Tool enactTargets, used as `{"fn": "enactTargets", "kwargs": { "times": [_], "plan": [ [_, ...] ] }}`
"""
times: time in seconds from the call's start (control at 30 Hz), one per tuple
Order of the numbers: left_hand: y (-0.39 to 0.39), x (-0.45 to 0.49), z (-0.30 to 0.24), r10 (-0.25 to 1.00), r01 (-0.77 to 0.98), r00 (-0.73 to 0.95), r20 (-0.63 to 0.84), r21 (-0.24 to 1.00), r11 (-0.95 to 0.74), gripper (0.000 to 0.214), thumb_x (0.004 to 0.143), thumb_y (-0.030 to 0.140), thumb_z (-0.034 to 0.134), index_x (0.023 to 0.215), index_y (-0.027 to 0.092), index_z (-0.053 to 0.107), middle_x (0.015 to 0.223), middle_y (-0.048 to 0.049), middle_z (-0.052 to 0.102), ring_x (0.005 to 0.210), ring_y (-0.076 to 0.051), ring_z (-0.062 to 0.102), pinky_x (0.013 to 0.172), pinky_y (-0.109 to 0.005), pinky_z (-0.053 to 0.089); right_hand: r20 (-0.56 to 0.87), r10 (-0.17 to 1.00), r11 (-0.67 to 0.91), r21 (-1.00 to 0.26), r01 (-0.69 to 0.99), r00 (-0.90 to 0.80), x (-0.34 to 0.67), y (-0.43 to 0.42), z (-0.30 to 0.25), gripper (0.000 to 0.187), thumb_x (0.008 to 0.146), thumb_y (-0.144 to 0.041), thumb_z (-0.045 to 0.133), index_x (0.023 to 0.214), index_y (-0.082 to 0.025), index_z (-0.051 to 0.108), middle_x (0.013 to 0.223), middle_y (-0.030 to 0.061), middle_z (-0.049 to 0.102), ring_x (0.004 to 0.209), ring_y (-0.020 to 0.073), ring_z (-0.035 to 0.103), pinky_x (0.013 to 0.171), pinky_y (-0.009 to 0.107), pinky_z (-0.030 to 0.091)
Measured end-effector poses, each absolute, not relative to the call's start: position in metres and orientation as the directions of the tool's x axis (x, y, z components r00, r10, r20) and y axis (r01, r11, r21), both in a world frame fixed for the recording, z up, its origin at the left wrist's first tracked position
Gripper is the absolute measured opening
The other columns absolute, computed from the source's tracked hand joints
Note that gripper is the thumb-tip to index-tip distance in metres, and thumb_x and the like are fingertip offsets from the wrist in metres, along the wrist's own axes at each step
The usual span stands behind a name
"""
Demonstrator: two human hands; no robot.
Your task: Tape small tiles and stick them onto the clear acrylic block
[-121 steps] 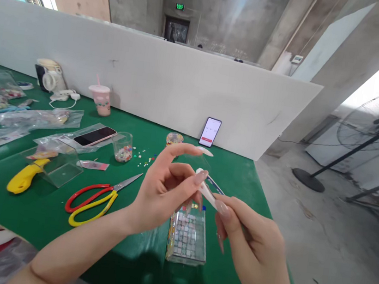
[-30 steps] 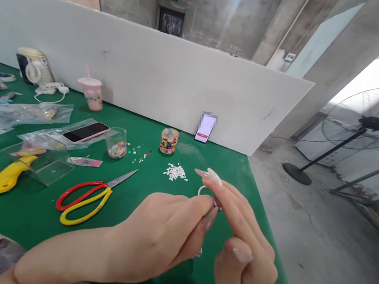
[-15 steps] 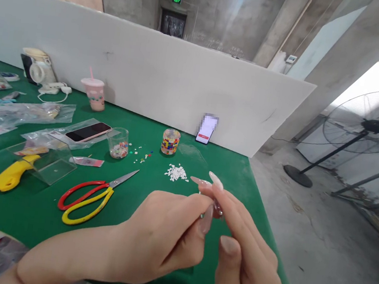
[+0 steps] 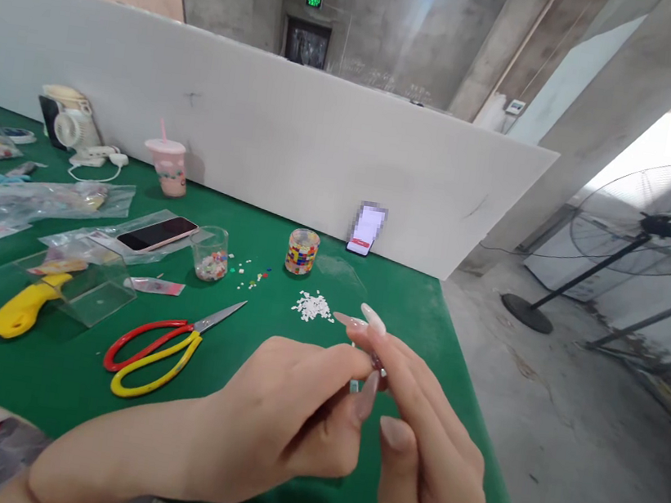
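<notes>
My left hand (image 4: 302, 412) is curled, its thumb and index finger pressed together around something small. Only a clear, slightly greenish sliver (image 4: 354, 386) shows between these fingers, so I cannot make out what it is. My right hand (image 4: 433, 446) meets the left fingertips with its long-nailed fingers stretched forward and its thumb held apart. A shiny, glittering spot lies where the two hands touch. Just beyond them is a small pile of white chips (image 4: 313, 305). Behind the pile stands a clear round cup banded with coloured tiles (image 4: 301, 252).
Red-and-yellow-handled scissors (image 4: 174, 350) lie open left of my hands. Further left are a clear cup of mixed chips (image 4: 212, 256), a phone (image 4: 157, 234), a clear acrylic stand (image 4: 96, 294) and a yellow-handled tool (image 4: 24, 314). Another phone (image 4: 366, 229) leans against the white partition (image 4: 277, 128).
My right hand has shifted slightly left and turned a little against the left fingertips. More of the clear sliver shows in my left hand. The things on the table stay put.
</notes>
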State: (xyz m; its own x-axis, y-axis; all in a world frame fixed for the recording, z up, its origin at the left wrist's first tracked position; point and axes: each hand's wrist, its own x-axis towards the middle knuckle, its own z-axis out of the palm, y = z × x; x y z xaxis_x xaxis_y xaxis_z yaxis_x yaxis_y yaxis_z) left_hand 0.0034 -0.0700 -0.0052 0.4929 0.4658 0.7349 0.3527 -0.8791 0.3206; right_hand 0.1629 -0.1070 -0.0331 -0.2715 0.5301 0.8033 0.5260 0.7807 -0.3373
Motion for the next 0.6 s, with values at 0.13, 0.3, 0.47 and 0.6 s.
{"fn": "enactTargets", "kwargs": {
  "times": [0.13, 0.3, 0.47, 0.6],
  "plan": [
    [-0.0713, 0.0016, -0.0058, 0.47, 0.38, 0.47, 0.747, 0.31, -0.872, 0.028, 0.083, 0.009, 0.039, 0.062, 0.015, 0.056, 0.05, 0.0029, 0.057, 0.044, -0.007, 0.049, 0.046, -0.017, 0.038, 0.804, 0.523, 0.784, -0.325, 0.529, -0.283, 0.1616, -0.1077, -0.0334, 0.045, 0.104, -0.019, 0.037, 0.148, -0.01, 0.04, 0.137, 0.0143, 0.06, 0.135, 0.0177, 0.049, 0.109, 0.032, 0.047],
    [-0.0719, 0.0021, -0.002, 0.514, 0.372, 0.489, 0.704, 0.364, -0.854, 0.028, 0.081, 0.007, 0.038, 0.058, 0.016, 0.05, 0.047, 0.0062, 0.049, 0.043, -0.004, 0.041, 0.043, -0.014, 0.035, 0.794, 0.535, 0.778, -0.329, 0.535, -0.289, 0.1619, -0.1084, -0.0327, 0.047, 0.103, -0.019, 0.038, 0.15, -0.013, 0.038, 0.139, 0.0123, 0.06, 0.133, 0.0174, 0.051, 0.107, 0.033, 0.049],
    [-0.0718, 0.0051, 0.0027, 0.546, 0.326, 0.48, 0.686, 0.439, -0.837, 0.026, 0.081, 0.007, 0.038, 0.059, 0.017, 0.045, 0.048, 0.0081, 0.042, 0.043, -0.004, 0.034, 0.041, -0.013, 0.031, 0.797, 0.536, 0.776, -0.336, 0.534, -0.278, 0.1637, -0.1115, -0.0304, 0.053, 0.098, -0.012, 0.046, 0.151, -0.015, 0.038, 0.143, 0.01, 0.059, 0.129, 0.0193, 0.056, 0.103, 0.034, 0.054],
    [-0.0727, 0.0043, 0.0019, 0.557, 0.269, 0.493, 0.668, 0.491, -0.828, 0.025, 0.082, 0.008, 0.037, 0.062, 0.018, 0.047, 0.05, 0.0071, 0.045, 0.043, -0.005, 0.036, 0.041, -0.014, 0.032, 0.792, 0.576, 0.758, -0.427, 0.493, -0.202, 0.1645, -0.1131, -0.0279, 0.057, 0.09, -0.003, 0.054, 0.144, -0.022, 0.05, 0.132, 0.0045, 0.068, 0.118, 0.0175, 0.066, 0.098, 0.028, 0.057]
  ]
}}
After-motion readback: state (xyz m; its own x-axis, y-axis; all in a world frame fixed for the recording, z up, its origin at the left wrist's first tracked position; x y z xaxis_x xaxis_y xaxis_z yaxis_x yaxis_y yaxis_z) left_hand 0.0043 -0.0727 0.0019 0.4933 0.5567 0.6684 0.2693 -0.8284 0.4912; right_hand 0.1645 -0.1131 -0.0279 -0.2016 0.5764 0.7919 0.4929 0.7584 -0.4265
